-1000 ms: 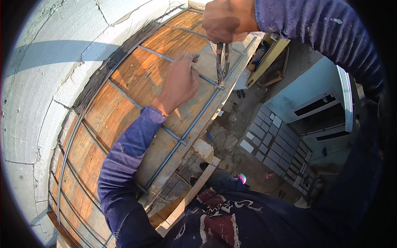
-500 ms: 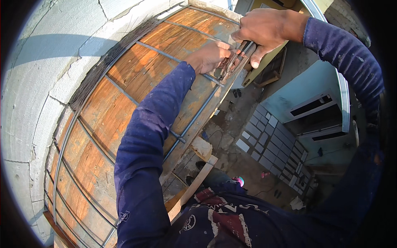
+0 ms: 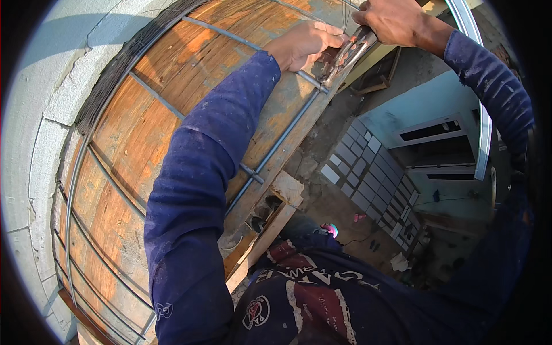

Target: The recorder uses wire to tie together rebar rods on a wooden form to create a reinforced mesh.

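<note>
We face the outer edge of the wooden deck (image 3: 201, 63); past it the space drops open to paving (image 3: 368, 172), while the pale block wall (image 3: 52, 63) closes the left. Our right hand (image 3: 397, 22) grips worn, reddish pliers (image 3: 353, 52) at a crossing of thin grey bars (image 3: 287, 135) along that edge. Our left hand (image 3: 305, 46) curls beside them, though we cannot tell what it pinches.
</note>
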